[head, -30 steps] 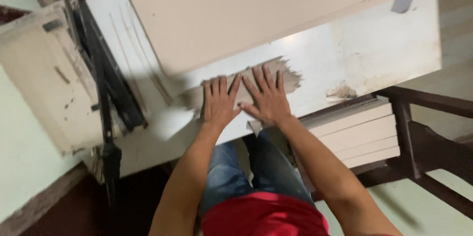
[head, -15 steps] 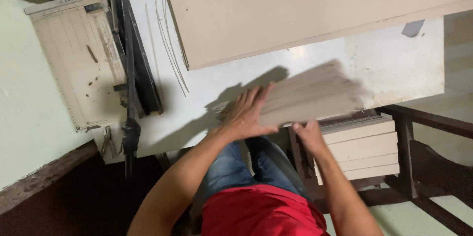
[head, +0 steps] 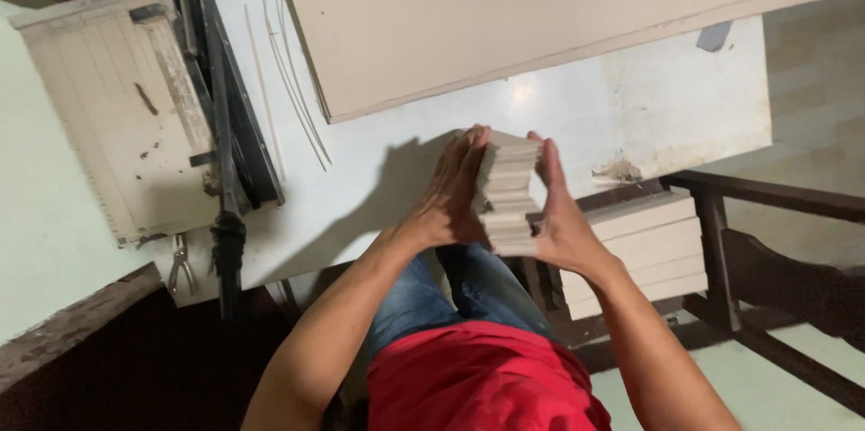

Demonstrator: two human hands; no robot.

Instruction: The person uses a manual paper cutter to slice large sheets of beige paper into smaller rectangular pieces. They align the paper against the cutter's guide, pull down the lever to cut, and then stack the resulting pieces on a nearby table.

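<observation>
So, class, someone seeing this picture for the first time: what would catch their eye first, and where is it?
First, the stack of pale cut boards at the centre, pressed between the left hand and the right hand above the white table. Next, the large beige sheet lying across the top of the table. At the left, a worn board cutter with a dark blade arm.

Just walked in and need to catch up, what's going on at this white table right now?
A person in a red shirt and jeans stands at a white table, pressing a stack of pale cut boards between both hands: left hand on one side, right hand on the other. The stack is held on edge above the table's near side. A large beige sheet lies across the far side, a board cutter sits at the left, and more stacked boards rest below.
</observation>
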